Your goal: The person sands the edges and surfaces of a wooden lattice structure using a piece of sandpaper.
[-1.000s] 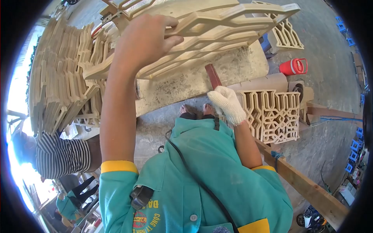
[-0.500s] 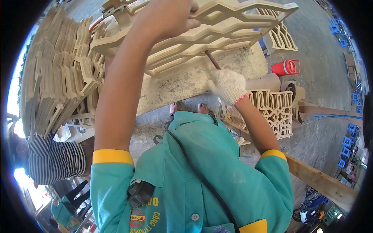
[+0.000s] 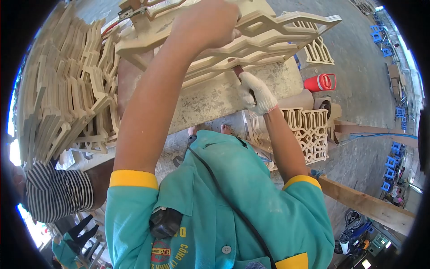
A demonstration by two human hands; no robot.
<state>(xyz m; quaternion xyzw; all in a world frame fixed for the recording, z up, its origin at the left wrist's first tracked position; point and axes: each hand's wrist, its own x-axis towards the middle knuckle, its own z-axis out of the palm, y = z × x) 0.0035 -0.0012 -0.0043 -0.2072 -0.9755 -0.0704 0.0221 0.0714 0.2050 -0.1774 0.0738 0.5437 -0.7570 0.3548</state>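
A pale wooden lattice panel (image 3: 309, 20) with zigzag bars is held tilted above the worktable (image 3: 201, 105). My left hand (image 3: 208, 24), bare, is closed on its upper bars near the top of the view. In my gloved right hand (image 3: 260, 94), the fingers are wrapped round a short reddish-brown stick (image 3: 238, 69). The stick's far end reaches the panel's lower edge, below and to the right of my left hand.
Many zigzag wooden pieces (image 3: 67, 94) are stacked at left, beside a person in a striped shirt (image 3: 58, 188). Right of the table are a red jug (image 3: 320, 82), more lattice panels (image 3: 311, 130) and a wooden beam (image 3: 367, 201). A metal clamp (image 3: 132, 13) sits at upper left.
My right hand has moved slightly left with the stick, its grip turned. My left hand and the panel have shifted a little right in view, as the camera has also moved.
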